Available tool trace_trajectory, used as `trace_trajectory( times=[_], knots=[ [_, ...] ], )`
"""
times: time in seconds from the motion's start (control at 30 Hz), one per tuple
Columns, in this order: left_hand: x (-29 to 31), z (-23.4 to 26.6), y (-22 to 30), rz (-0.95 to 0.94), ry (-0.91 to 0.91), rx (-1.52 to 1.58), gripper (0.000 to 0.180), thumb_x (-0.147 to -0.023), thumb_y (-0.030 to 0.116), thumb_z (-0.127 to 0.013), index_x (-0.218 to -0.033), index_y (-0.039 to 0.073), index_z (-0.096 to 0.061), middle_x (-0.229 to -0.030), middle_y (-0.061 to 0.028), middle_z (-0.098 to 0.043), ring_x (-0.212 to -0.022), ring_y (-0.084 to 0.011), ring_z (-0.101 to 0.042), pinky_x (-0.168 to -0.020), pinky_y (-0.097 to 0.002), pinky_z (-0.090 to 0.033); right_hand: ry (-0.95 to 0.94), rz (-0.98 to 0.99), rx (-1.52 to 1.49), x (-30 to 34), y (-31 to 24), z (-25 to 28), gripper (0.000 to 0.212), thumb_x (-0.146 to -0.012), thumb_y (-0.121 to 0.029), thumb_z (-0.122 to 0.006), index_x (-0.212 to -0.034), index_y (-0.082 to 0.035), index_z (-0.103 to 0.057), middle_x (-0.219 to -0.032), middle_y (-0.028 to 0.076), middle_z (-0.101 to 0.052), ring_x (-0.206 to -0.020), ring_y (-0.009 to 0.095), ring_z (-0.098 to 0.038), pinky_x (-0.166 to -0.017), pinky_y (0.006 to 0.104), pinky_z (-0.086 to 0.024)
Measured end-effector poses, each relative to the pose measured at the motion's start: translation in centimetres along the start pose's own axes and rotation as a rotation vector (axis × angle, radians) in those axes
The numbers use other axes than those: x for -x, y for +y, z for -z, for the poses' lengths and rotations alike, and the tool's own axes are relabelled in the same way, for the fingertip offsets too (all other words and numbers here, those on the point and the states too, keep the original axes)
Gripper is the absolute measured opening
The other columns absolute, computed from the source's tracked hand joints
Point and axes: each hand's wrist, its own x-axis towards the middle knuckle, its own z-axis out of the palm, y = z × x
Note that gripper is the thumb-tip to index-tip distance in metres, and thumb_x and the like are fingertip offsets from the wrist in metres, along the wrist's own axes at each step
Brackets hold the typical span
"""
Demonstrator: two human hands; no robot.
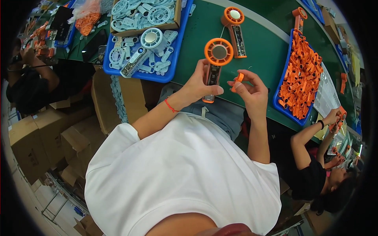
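Observation:
My left hand (198, 85) is wrapped round the handle of an orange handheld fan (218, 52), which stands upright before me with its round grille at the top. The handle's front shows dark inner parts. Just right of that handle, my right hand (255, 93) pinches a small orange plastic piece (238, 81) between thumb and fingers, apart from the fan. A second orange handheld fan (238, 39) lies on the green table (256, 65) beyond the first one. A thin pale line shows between the two fans.
At right a blue tray (286, 115) holds many small orange pieces (299, 74). A blue tray (182, 41) at left carries pale blue parts, a cardboard box and a pale blue fan (151, 38). Co-workers sit on both sides; one's hand (333, 117) holds an orange fan.

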Motion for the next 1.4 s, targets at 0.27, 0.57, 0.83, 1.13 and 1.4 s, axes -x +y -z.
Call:
trace_trajectory(
  times=[0.27, 0.57, 0.83, 1.13, 1.4],
  knots=[
    [0.1, -1.4, 0.3, -0.160, 0.116, -0.508, 0.104, -0.059, 0.028, -0.084, -0.133, -0.003, -0.018, -0.118, -0.0193, -0.048, -0.107, -0.0291, -0.052, -0.092, -0.0347, -0.042, 0.119, -0.034, 0.063, 0.2, 0.5, -2.1, 0.030, -0.081, -0.001, -0.062, -0.109, 0.007, -0.055, -0.091, 0.011, -0.064, -0.078, 0.014, -0.062, -0.068, 0.0245, -0.050],
    [0.1, -1.6, 0.6, -0.362, 0.108, -0.910, 0.099, -0.067, 0.032, -0.077, -0.135, -0.005, -0.016, -0.124, -0.0270, -0.040, -0.110, -0.0382, -0.049, -0.092, -0.0396, -0.041, 0.166, -0.084, 0.116, 0.3, 0.6, -2.0, 0.028, -0.080, -0.002, -0.064, -0.106, 0.009, -0.059, -0.090, 0.012, -0.065, -0.077, 0.013, -0.061, -0.068, 0.0227, -0.050],
    [0.4, -2.3, -0.2, -0.349, 0.132, -0.953, 0.083, -0.073, 0.023, -0.072, -0.130, -0.007, -0.021, -0.116, -0.0275, -0.045, -0.100, -0.0395, -0.054, -0.081, -0.0395, -0.047, 0.215, -0.091, -0.003, 0.0, 1.2, -1.7, 0.023, -0.081, -0.004, -0.064, -0.100, 0.008, -0.060, -0.086, 0.011, -0.064, -0.074, 0.013, -0.062, -0.061, 0.0245, -0.055],
    [0.2, -2.6, -0.4, -0.431, 0.167, -0.998, 0.077, -0.073, 0.019, -0.069, -0.128, -0.008, -0.023, -0.112, -0.0277, -0.046, -0.092, -0.0401, -0.056, -0.075, -0.0407, -0.048, 0.204, -0.080, 0.042, -0.1, 1.0, -1.7, 0.022, -0.081, -0.005, -0.064, -0.099, 0.008, -0.060, -0.082, 0.010, -0.064, -0.072, 0.013, -0.062, -0.062, 0.0234, -0.053],
    [0.4, -2.5, -0.2, -0.328, 0.166, -0.857, 0.072, -0.074, 0.017, -0.067, -0.127, -0.007, -0.024, -0.110, -0.0267, -0.048, -0.090, -0.0398, -0.057, -0.077, -0.0410, -0.048, 0.182, -0.116, 0.153, -0.4, 0.3, -1.6, 0.024, -0.078, -0.012, -0.068, -0.091, 0.006, -0.059, -0.078, 0.009, -0.065, -0.066, 0.010, -0.061, -0.054, 0.0210, -0.048]
  ],
)
